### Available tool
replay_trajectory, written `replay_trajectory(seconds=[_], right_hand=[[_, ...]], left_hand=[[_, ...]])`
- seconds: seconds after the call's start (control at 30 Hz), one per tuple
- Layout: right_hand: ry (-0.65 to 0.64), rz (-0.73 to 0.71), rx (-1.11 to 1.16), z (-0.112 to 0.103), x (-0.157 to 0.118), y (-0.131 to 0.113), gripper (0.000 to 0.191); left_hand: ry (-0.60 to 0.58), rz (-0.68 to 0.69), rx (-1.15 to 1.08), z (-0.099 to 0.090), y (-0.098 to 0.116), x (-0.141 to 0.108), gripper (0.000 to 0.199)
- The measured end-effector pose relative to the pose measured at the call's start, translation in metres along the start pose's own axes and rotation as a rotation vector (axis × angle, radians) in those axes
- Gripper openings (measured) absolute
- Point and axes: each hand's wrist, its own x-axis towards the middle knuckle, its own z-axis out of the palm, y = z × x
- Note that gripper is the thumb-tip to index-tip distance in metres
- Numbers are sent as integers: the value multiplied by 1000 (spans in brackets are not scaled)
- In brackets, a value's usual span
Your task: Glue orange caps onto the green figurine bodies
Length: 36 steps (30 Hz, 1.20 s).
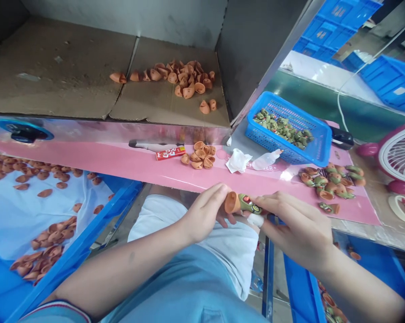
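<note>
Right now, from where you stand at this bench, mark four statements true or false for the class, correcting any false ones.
1. The left hand and right hand both touch one orange-and-green piece. True.
2. The blue basket is full of bottles. False: it contains green pieces.
3. The red box lies beside some orange cups. True.
4. The tape roll is in the basket. False: it lies near the pink fan.

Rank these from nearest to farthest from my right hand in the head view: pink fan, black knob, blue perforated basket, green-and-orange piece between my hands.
From your right hand:
1. Green-and-orange piece, at its fingertips.
2. Blue perforated basket, just beyond the hand.
3. Pink fan, at far right.
4. Black knob, at far left.
</note>
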Motion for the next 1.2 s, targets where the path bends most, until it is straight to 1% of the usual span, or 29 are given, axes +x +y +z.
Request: replay_trajectory(seconds=[0.1, 0.23, 0.33, 0.47, 0.6, 0.9, 1.2], right_hand=[[13, -2, 38, 1, -1, -1, 21], [19, 1, 81, 3, -2, -2, 25], [57, -1, 83, 3, -3, -5, 24], [86, -2, 82, 4, -3, -7, 27], [107, 5, 90, 6, -2, -8, 25], [138, -2, 71, 7, 1, -9, 22], [124, 5, 48, 9, 0, -9, 22]], left_hand=[[-30, -36, 17, 3, -4, 1, 42], [-27, -28, 2, 8, -6, 1, 41], [-17, -29, -3, 11, -6, 1, 40], [-13, -17, 7, 11, -6, 0, 39], [-19, 9, 37, 11, -6, 0, 39], [33, 13, 55, 13, -6, 1, 38], [68, 2, 60, 12, -11, 2, 37]])
